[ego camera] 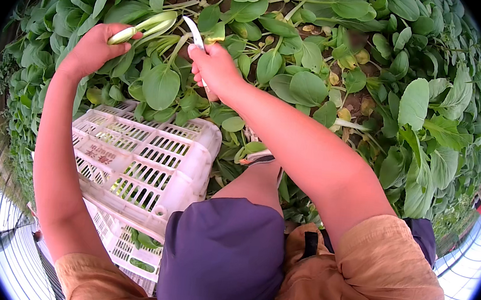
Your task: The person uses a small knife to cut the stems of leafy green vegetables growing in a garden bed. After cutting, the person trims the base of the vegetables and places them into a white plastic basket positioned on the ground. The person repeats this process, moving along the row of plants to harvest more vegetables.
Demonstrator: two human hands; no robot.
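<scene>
My left hand (102, 48) is closed around a leafy green plant, likely bok choy (157, 24), whose pale stalks run out past my thumb towards the knife. In my right hand (214, 67) is a small knife with a curved, pale blade (194, 32). The blade points up and to the left, its tip just right of the stalks and apart from them. Part of the knife handle (210, 93) shows below my fist. Broad-leaved green plants (162, 86) grow under and around both hands.
A white slatted plastic crate (173, 174) bearing writing sits left of my bent knee (225, 239), with greens showing through it. Another white crate (121, 242) is beneath it. Yellowed leaves (344, 114) lie on soil at right. My shoe (261, 155) rests among the plants.
</scene>
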